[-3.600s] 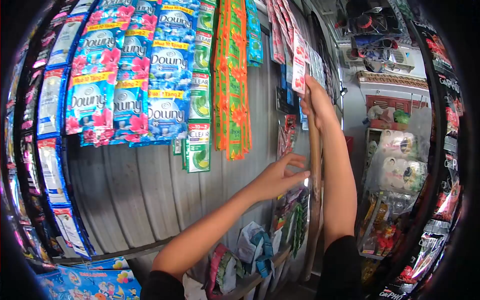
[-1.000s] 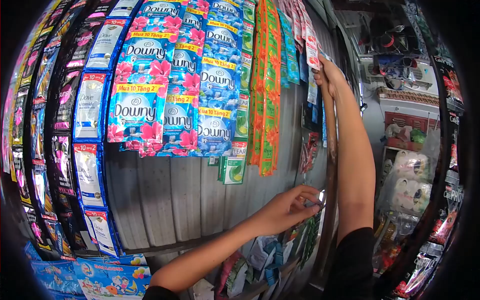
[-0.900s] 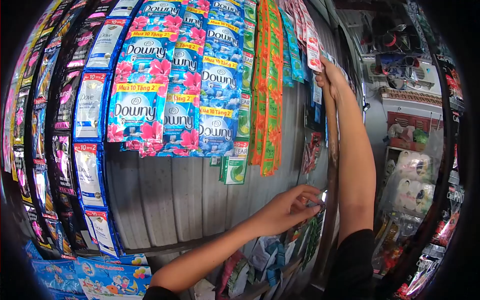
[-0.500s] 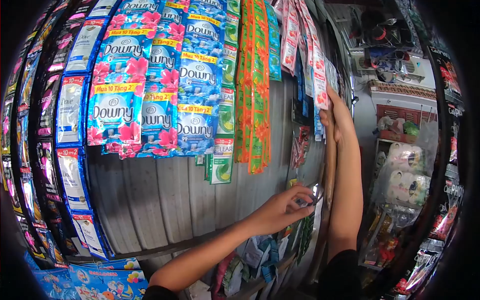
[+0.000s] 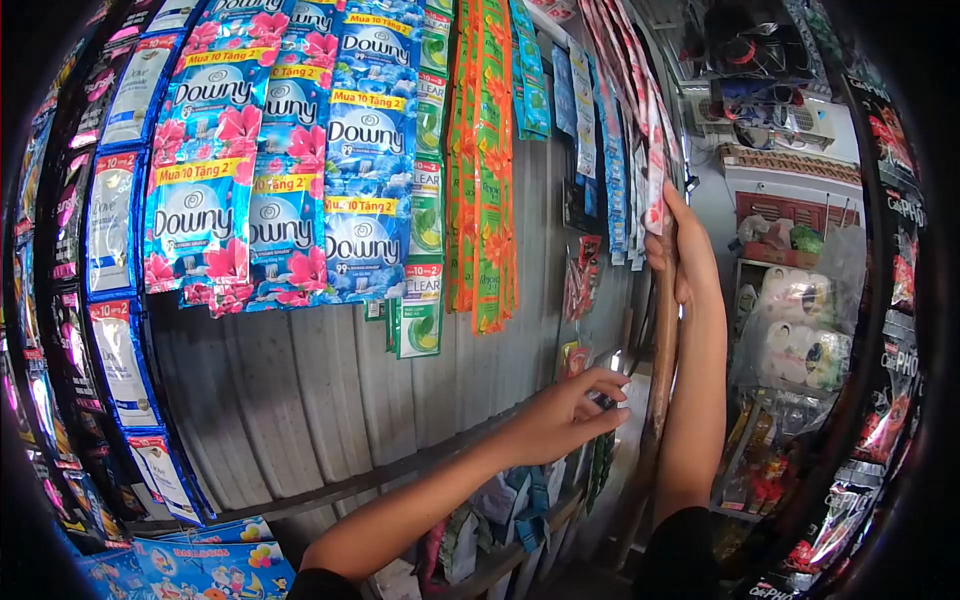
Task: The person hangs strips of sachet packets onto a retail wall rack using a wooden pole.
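Note:
My right hand (image 5: 676,243) is raised at a brown wooden post (image 5: 662,350), its fingers wrapped round the post's upper part and the lower end of a pink-and-white sachet strip (image 5: 655,170). Lower and to the left, my left hand (image 5: 572,410) is held with its fingers curled around something small and dark that I cannot make out. Blue sachet strips (image 5: 612,170) hang left of the post. Further left are orange-and-green strips (image 5: 487,200), green Clear sachets (image 5: 420,310) and large Downy strips (image 5: 205,210).
Dove sachets (image 5: 120,350) hang at the left, above blue picture packs (image 5: 215,570). Behind the strips is a grey corrugated wall (image 5: 300,400). At the right, a shelf bears wrapped rolls (image 5: 800,340), and black-and-red packets (image 5: 890,420) hang along the edge.
The view has shifted, so the hanging strips appear further left. The pink-and-white strip is now drawn to the right against the post, showing more blue strips. Both hands keep nearly the same places.

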Demonstrator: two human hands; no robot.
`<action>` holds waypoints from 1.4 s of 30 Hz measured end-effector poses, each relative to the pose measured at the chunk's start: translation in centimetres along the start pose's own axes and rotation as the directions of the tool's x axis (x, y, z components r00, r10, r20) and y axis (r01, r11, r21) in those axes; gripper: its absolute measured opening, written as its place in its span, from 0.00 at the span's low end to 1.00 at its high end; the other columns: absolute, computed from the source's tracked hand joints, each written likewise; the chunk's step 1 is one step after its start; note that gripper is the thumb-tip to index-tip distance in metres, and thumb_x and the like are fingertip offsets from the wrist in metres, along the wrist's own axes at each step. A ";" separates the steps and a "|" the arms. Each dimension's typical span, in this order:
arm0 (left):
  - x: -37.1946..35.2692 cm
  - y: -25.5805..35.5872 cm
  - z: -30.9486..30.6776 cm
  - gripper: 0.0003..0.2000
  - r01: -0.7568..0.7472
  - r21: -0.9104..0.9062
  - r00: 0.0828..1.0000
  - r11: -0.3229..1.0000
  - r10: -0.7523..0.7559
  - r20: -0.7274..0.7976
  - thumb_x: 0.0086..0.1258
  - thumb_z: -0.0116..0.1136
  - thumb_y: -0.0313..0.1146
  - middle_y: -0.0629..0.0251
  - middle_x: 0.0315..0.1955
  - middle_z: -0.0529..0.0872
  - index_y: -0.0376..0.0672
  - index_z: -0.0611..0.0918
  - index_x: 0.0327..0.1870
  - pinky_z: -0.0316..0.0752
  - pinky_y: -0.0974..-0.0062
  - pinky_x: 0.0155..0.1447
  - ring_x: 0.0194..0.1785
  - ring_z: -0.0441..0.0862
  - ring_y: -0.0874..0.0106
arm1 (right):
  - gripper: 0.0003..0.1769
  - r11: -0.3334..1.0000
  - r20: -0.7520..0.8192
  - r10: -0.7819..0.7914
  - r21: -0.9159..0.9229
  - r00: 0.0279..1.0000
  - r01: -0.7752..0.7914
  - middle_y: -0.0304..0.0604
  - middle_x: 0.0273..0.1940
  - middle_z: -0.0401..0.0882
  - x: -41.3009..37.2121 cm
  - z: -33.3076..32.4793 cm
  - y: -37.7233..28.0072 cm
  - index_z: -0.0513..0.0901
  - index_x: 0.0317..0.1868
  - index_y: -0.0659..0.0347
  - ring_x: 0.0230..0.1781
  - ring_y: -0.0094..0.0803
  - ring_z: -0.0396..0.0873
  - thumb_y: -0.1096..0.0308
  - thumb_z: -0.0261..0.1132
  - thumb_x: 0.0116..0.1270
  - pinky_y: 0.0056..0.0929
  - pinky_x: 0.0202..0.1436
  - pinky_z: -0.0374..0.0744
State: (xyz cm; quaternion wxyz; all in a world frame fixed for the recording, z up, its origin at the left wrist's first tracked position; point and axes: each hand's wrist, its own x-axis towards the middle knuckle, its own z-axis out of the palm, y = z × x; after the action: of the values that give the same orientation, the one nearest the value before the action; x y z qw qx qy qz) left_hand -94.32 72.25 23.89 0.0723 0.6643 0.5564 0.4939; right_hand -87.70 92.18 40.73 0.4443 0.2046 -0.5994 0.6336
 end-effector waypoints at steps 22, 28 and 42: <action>-0.9 -1.2 -3.3 0.23 -0.064 -0.004 0.992 0.998 0.063 -0.111 0.78 0.61 0.38 0.60 0.59 0.79 0.40 0.71 0.68 0.75 0.73 0.61 0.55 0.81 0.72 | 0.17 0.999 0.177 -0.032 0.026 0.984 0.028 0.34 0.26 0.74 16.5 7.2 -3.7 0.77 0.39 0.56 0.16 0.21 0.69 0.51 0.58 0.79 0.19 0.11 0.65; -0.7 -1.9 -3.3 0.23 -0.036 -0.031 0.992 0.999 0.032 -0.118 0.77 0.61 0.37 0.61 0.59 0.79 0.39 0.72 0.68 0.75 0.73 0.62 0.57 0.80 0.72 | 0.17 0.997 0.182 -0.025 0.073 0.983 0.012 0.34 0.25 0.73 16.6 7.1 -2.9 0.76 0.39 0.57 0.17 0.20 0.68 0.51 0.61 0.78 0.18 0.12 0.64; 0.3 -2.8 -1.0 0.24 -0.032 -0.046 0.997 0.998 0.029 -0.067 0.78 0.60 0.39 0.61 0.58 0.80 0.40 0.70 0.70 0.76 0.73 0.60 0.54 0.84 0.72 | 0.20 1.000 0.065 0.018 -0.011 0.998 -0.017 0.32 0.23 0.74 4.2 0.1 0.6 0.79 0.37 0.54 0.16 0.20 0.70 0.46 0.60 0.77 0.20 0.13 0.62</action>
State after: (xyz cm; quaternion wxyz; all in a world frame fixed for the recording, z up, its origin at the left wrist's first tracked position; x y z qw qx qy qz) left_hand -96.93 73.04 22.75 0.0618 0.6542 0.5366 0.5294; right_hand -90.40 93.45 43.71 0.4201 0.2176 -0.6185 0.6274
